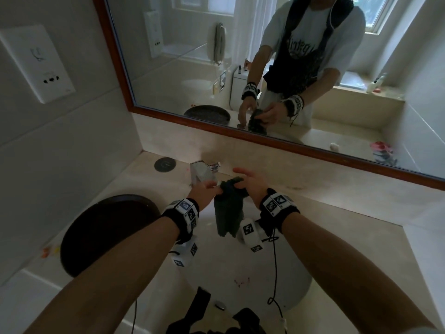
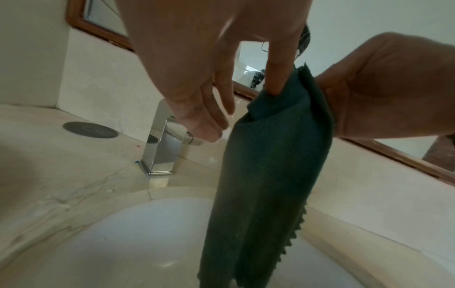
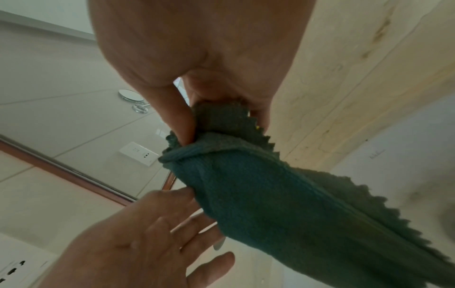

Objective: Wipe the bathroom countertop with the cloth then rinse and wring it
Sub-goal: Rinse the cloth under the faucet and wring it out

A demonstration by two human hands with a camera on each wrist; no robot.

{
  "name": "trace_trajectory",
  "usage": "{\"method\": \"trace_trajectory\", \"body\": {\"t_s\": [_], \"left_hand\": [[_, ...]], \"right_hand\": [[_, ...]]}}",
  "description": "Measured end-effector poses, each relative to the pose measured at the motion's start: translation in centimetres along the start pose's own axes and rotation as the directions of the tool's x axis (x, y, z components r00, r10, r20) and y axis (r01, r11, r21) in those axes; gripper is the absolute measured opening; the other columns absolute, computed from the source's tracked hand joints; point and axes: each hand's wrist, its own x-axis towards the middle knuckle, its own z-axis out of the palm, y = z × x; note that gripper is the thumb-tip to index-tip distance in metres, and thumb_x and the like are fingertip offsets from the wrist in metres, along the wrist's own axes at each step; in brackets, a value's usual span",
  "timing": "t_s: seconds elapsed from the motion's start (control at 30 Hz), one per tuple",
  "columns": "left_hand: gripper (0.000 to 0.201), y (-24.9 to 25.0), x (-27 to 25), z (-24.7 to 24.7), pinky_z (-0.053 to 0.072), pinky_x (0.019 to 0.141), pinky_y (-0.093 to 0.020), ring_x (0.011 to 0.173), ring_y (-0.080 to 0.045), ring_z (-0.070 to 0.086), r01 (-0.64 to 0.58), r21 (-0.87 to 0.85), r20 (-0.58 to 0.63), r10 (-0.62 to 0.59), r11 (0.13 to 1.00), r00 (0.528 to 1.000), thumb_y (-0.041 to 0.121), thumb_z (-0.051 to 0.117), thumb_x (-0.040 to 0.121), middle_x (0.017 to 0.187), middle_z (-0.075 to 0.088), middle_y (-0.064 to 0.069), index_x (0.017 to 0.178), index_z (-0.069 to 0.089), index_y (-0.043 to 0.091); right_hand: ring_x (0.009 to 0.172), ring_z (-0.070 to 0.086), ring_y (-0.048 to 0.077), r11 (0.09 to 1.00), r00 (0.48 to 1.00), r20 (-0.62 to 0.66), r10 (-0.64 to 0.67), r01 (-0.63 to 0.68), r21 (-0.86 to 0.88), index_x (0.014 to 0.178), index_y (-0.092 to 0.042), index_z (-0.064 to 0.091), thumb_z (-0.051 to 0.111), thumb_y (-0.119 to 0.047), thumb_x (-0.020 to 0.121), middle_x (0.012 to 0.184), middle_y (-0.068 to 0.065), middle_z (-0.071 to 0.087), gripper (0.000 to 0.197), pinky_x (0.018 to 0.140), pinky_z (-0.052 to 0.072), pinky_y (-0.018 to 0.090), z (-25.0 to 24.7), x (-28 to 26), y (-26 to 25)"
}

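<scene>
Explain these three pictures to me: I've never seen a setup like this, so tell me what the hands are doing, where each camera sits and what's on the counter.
No machine here: a person wears a camera on the head and one on each wrist. The head view looks down over a sink in a marble countertop. The right hand pinches the top of a dark green cloth, which hangs over the basin. The left hand is open, one finger touching the cloth. Behind stands a chrome faucet; a dark round tray lies to the left.

The head view looks steeply down over both forearms at the sink (image 1: 298, 280); each wrist view sits close under its palm, sharing the hanging cloth (image 2: 268, 175).
</scene>
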Motion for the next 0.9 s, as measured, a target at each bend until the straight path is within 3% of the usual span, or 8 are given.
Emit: {"method": "trace_trajectory", "body": {"t_s": [0.07, 0.17, 0.27, 0.4, 0.5, 0.6, 0.77, 0.9], "left_hand": [[0.026, 0.5, 0.1, 0.3, 0.041, 0.087, -0.035, 0.101, -0.025, 0.051, 0.031, -0.028, 0.037, -0.03, 0.999, 0.999, 0.017, 0.056, 0.091, 0.105, 0.055, -0.01, 0.114, 0.062, 0.007], [0.032, 1.2, 0.1, 0.4, 0.045, 0.09, -0.036, 0.104, -0.027, 0.055, 0.095, -0.096, 0.093, -0.086, 0.991, 0.992, 0.016, 0.057, 0.09, 0.11, 0.06, -0.012, 0.12, 0.06, 0.004], [0.035, 1.5, 0.3, 0.5, 0.048, 0.094, -0.04, 0.109, -0.032, 0.06, 0.07, -0.136, 0.102, -0.057, 0.988, 0.993, 0.013, 0.062, 0.089, 0.116, 0.064, -0.017, 0.121, 0.06, 0.002], [0.021, 2.3, 0.2, 0.8, 0.051, 0.074, -0.029, 0.095, -0.03, 0.063, -0.013, -0.21, 0.06, 0.026, 0.978, 0.998, 0.007, 0.059, 0.09, 0.103, 0.065, -0.015, 0.11, 0.06, 0.002], [0.007, 2.9, 0.2, 1.2, 0.054, 0.07, -0.031, 0.082, -0.028, 0.064, -0.069, -0.231, 0.027, 0.077, 0.971, 0.997, 0.005, 0.059, 0.09, 0.095, 0.064, -0.016, 0.097, 0.058, 0.007], [0.012, 3.5, 0.1, 1.4, 0.055, 0.069, -0.037, 0.07, -0.026, 0.064, -0.094, -0.284, -0.004, 0.097, 0.954, 0.995, 0.001, 0.059, 0.089, 0.083, 0.063, -0.011, 0.086, 0.055, 0.013], [0.015, 3.6, -0.2, 1.4, 0.057, 0.072, -0.044, 0.072, -0.028, 0.066, -0.12, -0.307, -0.03, 0.116, 0.944, 0.993, 0.003, 0.062, 0.088, 0.085, 0.065, -0.011, 0.086, 0.059, 0.017], [0.011, 2.8, -0.2, 1.0, 0.058, 0.074, -0.042, 0.081, -0.027, 0.066, -0.12, -0.294, -0.058, 0.108, 0.948, 0.993, 0.006, 0.064, 0.087, 0.081, 0.065, -0.007, 0.087, 0.061, 0.017]], "right_hand": [[0.106, 0.06, 0.033, 1.0, 1.0, 0.017, -0.012, 0.012, -0.013, 0.117, -0.03, 0.058, 0.053, 0.005, 0.085, 0.117, 0.02, 0.061, 0.048, 0.098, 0.05, 0.045, -0.3, 0.0, -0.1], [0.107, 0.059, 0.032, 0.999, 0.999, 0.015, -0.031, 0.031, -0.023, 0.121, -0.028, 0.057, 0.051, 0.008, 0.084, 0.114, 0.018, 0.061, 0.051, 0.098, 0.049, 0.044, -0.9, -0.2, -0.3], [0.106, 0.059, 0.031, 0.999, 0.999, -0.023, -0.032, 0.032, -0.011, 0.119, -0.027, 0.059, 0.052, 0.008, 0.084, 0.112, 0.015, 0.061, 0.05, 0.098, 0.049, 0.043, -1.8, -0.3, -0.3], [0.109, 0.059, 0.03, 0.999, 0.996, -0.088, -0.034, 0.032, -0.023, 0.127, -0.017, 0.057, 0.058, 0.001, 0.087, 0.117, 0.014, 0.062, 0.043, 0.101, 0.047, 0.042, -2.5, -0.3, 0.0], [0.11, 0.059, 0.028, 0.999, 0.992, -0.12, -0.042, 0.038, -0.039, 0.127, -0.009, 0.059, 0.063, -0.007, 0.088, 0.12, 0.014, 0.064, 0.039, 0.103, 0.046, 0.04, -2.6, -0.4, 0.4], [0.1, 0.062, 0.025, 0.998, 0.996, -0.074, -0.051, 0.053, 0.022, 0.12, -0.003, 0.064, 0.061, -0.005, 0.09, 0.108, 0.013, 0.067, 0.03, 0.093, 0.05, 0.035, -2.3, -0.8, 0.7], [0.089, 0.063, 0.022, 0.998, 0.998, -0.033, -0.05, 0.051, 0.027, 0.117, -0.003, 0.065, 0.059, -0.006, 0.092, 0.098, 0.009, 0.067, 0.026, 0.07, 0.049, 0.023, -1.4, -0.9, 0.7], [0.098, 0.064, 0.03, 0.996, 0.998, -0.01, -0.067, 0.067, 0.05, 0.111, -0.007, 0.067, 0.058, -0.006, 0.092, 0.108, 0.016, 0.069, 0.021, 0.082, 0.053, 0.031, -0.8, -0.7, 0.8]]}}
